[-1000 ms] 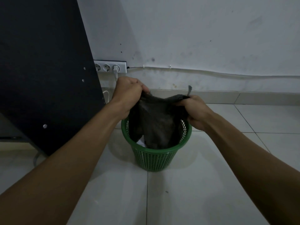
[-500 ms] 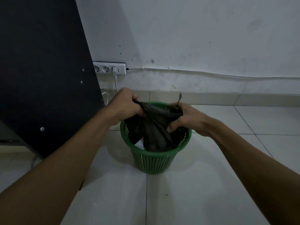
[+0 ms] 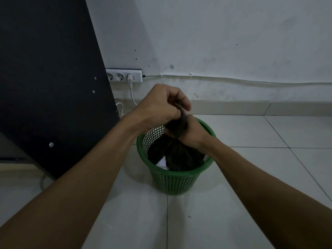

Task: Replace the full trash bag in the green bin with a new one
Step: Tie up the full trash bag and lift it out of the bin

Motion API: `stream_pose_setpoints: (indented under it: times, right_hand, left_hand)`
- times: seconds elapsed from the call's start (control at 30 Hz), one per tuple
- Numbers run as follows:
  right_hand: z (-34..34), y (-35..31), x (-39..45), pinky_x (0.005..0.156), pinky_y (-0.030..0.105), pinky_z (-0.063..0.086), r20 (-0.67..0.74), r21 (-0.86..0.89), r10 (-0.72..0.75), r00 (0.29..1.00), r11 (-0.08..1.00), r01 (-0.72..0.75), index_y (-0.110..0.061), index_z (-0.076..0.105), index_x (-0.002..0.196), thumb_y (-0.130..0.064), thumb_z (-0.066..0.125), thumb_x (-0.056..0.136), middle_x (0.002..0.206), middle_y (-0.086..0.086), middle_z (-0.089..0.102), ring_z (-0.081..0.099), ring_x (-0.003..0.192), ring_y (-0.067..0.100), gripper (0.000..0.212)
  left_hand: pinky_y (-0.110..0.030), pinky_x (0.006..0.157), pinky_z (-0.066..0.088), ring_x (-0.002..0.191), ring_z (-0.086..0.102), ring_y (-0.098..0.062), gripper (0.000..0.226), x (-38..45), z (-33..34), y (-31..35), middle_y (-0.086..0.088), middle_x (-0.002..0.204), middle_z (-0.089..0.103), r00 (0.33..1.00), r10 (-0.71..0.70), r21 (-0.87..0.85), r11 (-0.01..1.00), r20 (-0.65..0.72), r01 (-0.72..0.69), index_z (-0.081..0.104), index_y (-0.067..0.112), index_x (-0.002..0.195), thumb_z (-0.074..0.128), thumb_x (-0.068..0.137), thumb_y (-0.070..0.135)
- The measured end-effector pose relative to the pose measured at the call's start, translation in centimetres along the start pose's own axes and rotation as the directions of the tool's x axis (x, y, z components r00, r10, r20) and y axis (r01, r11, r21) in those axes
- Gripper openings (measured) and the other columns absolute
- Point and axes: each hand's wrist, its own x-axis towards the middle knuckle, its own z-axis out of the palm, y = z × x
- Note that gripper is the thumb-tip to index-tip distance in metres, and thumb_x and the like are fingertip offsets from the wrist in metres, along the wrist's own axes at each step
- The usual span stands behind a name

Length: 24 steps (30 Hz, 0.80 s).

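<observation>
A green mesh bin (image 3: 175,180) stands on the tiled floor near the wall. Inside it sits a black trash bag (image 3: 181,158), its top gathered into a narrow neck above the rim. My left hand (image 3: 161,105) pinches the tip of that neck from above. My right hand (image 3: 190,131) grips the bunched neck just below, over the bin's far side. A white scrap (image 3: 162,161) shows inside the bin beside the bag.
A black furniture panel (image 3: 53,87) stands close on the left. On the white wall a power strip (image 3: 124,75) holds a plugged white cable that drops to the floor. Pale floor tiles (image 3: 251,177) spread to the right and front.
Both hands have come together, gathering the bag's spread top into one bunched neck. The bag has dropped lower into the bin.
</observation>
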Motion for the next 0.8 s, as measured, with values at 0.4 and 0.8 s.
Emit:
stream_pose_setpoints:
  times: [0.4,0.8]
  right_hand:
    - [-4.3,-2.9,-0.1,0.084,0.041,0.056,0.042,0.407,0.202,0.978,0.891,-0.202,0.003,0.069,0.094,-0.006,0.069,0.085,0.087,0.015,0.07,0.068,0.084,0.028,0.013]
    - [-5.8,-4.9,-0.6,0.086,0.032,0.058,0.051,0.176,0.072,0.996,0.981,-0.08,-0.005,0.071,0.102,0.006,0.069,0.077,0.101,0.014,0.071,0.068,0.095,0.021,0.028]
  left_hand:
    - [-0.036,0.106,0.043,0.128,0.048,-0.009,0.127,-1.3,2.4,-8.2,0.014,0.137,0.05,0.953,-0.222,0.165,0.968,0.204,0.19,0.028,0.033,0.144,0.098,0.038,0.035]
    - [-0.038,0.094,0.05,0.106,0.06,-0.02,0.035,2.2,9.1,-8.4,-0.004,0.111,0.064,0.896,-0.212,-0.277,0.955,-0.391,0.106,0.056,0.025,0.112,0.065,0.085,0.005]
